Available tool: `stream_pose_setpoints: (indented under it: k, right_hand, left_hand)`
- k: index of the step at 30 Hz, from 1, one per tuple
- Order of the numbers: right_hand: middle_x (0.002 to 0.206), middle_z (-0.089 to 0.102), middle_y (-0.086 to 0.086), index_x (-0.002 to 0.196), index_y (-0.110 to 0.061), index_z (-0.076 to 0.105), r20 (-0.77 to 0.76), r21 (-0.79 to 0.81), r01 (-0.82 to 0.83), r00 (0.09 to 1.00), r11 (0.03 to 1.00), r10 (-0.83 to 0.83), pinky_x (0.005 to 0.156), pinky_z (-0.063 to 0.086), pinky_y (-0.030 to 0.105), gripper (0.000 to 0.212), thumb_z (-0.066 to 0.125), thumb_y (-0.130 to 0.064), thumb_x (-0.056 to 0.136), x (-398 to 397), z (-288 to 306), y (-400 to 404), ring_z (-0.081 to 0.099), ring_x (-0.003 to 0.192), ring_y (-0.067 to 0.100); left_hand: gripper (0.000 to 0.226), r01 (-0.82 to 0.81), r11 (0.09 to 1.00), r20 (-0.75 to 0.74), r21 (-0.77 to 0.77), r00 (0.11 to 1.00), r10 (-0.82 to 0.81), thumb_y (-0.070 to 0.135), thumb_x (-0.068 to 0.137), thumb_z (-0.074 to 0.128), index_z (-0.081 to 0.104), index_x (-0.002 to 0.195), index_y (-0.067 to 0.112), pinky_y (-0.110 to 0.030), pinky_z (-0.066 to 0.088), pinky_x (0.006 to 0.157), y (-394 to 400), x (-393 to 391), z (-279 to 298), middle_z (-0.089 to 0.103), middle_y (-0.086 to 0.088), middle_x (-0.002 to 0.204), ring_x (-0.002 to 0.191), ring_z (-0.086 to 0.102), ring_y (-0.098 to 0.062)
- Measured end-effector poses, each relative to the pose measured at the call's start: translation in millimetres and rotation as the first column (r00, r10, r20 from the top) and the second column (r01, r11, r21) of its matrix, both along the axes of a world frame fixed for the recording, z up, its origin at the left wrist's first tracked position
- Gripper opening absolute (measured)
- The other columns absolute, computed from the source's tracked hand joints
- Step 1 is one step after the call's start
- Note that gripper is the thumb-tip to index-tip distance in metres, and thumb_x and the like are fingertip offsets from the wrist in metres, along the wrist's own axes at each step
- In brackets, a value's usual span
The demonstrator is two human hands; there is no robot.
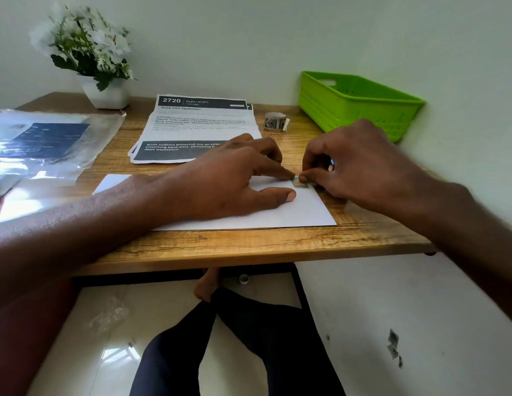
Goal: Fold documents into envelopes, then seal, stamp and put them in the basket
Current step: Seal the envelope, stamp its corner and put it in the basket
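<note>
Forearms, bare, nearest the lens, reaching in over the near desk [249, 247] edge. Left hand [229, 178]: fingers extended flat on white envelope [300, 210], forefinger tip touching the stamp [299, 182]. Right hand [360, 161]: fingers curled, tips pinching the stamp's right edge at the envelope's far-right corner. Advice: keep the envelope pinned, square the stamp to the corner, press from one side across. Beyond: stamp roll [274, 120], printed documents [197, 130], green basket [360, 104] far right, holding no visible envelopes. Far left: plastic sleeve [49, 144], potted flowers [89, 55].
</note>
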State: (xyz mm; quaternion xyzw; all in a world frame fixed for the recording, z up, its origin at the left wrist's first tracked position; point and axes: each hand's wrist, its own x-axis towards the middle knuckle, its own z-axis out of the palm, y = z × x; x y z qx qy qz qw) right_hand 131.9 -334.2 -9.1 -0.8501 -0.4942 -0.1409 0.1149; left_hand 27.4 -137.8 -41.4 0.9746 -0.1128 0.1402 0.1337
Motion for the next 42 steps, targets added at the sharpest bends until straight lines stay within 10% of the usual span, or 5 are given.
stream_pose_setpoints:
  k: [14, 20, 42]
  right_hand:
    - [0.079, 0.065, -0.007, 0.082, -0.027, 0.072, 0.147, 0.009, -0.013, 0.989, 1.0, 0.012, 0.065, 0.044, 0.03, 0.018, 0.077, -0.045, 0.086, -10.4, -3.1, 4.9, 0.056, 0.077, 0.016]
    - [0.078, 0.069, -0.012, 0.084, -0.027, 0.076, 0.059, 0.052, -0.005, 0.998, 0.999, 0.002, 0.065, 0.036, 0.026, 0.015, 0.077, -0.042, 0.086, -5.3, 2.7, -0.4, 0.06, 0.076, 0.011]
    - [0.079, 0.063, -0.001, 0.085, -0.024, 0.065, 0.169, -0.015, 0.047, 0.985, 0.999, -0.043, 0.061, 0.041, 0.031, 0.017, 0.076, -0.037, 0.088, -10.7, -6.2, -0.8, 0.06, 0.077, 0.023]
  left_hand:
    - [0.036, 0.013, 1.0, 0.032, 0.013, 0.999, -0.013, 0.045, 0.103, 0.054, 0.067, 0.137, 0.039, -0.003, 0.028, 0.085, 3.7, 1.8, -4.4, 0.053, 0.013, 0.123, 0.107, 0.04, -0.004]
    - [0.034, 0.018, 1.0, 0.032, 0.018, 0.999, -0.019, 0.042, 0.103, 0.053, 0.066, 0.135, 0.043, -0.026, 0.033, 0.086, 3.9, 1.5, -4.9, 0.053, 0.013, 0.123, 0.107, 0.042, -0.006]
    - [0.035, -0.009, 1.0, 0.117, 0.03, 0.993, 0.005, 0.042, 0.101, 0.06, 0.074, 0.129, 0.027, -0.031, 0.045, 0.1, -4.8, -7.1, 1.5, 0.066, 0.01, 0.134, 0.119, 0.056, -0.01]
